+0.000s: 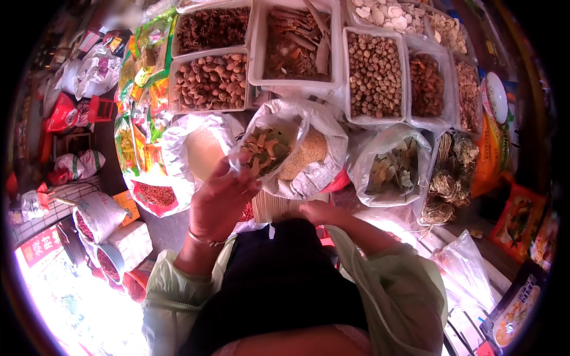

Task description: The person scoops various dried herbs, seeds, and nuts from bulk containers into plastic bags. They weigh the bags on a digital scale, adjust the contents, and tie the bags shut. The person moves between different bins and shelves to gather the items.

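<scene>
My left hand (218,200), with a bracelet at its wrist, grips the rim of a clear plastic bag of dried leaves (269,149). That bag hangs over a white woven sack of yellowish grain (307,155). Low in front of my body, my right hand (318,212) is closed at the edge of a bundle of thin wooden sticks (278,208); whether it grips the bundle is hard to tell. A second clear bag of dried leaves (396,169) stands to the right, and a sack of pale, fine grain (205,147) to the left.
Plastic tubs of cinnamon bark (296,44), brown pods (211,82), small round dried fruits (374,73) and reddish dried pieces (426,84) line the far side. Bundles of dried roots or stems (449,187) lie right. Colourful packets (151,49) and a sack of reddish peanuts or beans (156,193) stand left.
</scene>
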`<state>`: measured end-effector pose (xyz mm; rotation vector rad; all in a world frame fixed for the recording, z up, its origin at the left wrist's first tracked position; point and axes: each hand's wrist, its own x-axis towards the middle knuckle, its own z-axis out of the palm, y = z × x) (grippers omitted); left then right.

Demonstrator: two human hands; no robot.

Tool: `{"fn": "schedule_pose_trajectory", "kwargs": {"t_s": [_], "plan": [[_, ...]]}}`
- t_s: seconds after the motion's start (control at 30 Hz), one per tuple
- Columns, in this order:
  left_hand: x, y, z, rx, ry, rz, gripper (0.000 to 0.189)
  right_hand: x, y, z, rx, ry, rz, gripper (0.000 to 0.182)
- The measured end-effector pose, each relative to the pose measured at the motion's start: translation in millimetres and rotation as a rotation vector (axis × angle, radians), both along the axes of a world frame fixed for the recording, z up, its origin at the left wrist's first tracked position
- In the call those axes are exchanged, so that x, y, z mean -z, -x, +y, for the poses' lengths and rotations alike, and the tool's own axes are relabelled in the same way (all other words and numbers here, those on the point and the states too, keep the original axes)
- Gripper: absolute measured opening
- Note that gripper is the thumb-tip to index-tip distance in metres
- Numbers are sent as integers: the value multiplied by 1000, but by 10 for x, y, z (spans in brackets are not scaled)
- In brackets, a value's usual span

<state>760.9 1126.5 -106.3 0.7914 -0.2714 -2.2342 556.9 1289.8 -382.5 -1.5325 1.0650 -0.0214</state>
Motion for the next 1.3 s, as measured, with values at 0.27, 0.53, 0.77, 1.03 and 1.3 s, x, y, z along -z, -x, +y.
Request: {"fn": "schedule_pose_trajectory", "kwargs": {"t_s": [0.27, 0.53, 0.77, 1.03, 1.3], "plan": [[-211, -184, 62, 5, 106, -135, 65, 756, -822, 411, 224, 186, -105, 41], [-197, -7, 55, 75, 7, -48, 51, 1023, -939, 467, 173, 252, 0, 26], [618, -135, 115, 51, -82, -133, 44, -639, -431, -8, 410, 471, -312, 9], [698, -84, 181, 7, -90, -134, 42, -1787, -107, -912, 579, 993, -138, 23], [643, -154, 159, 2, -131, -109, 37, -2192, 1326, -1795, 808, 1206, 116, 22]]}}
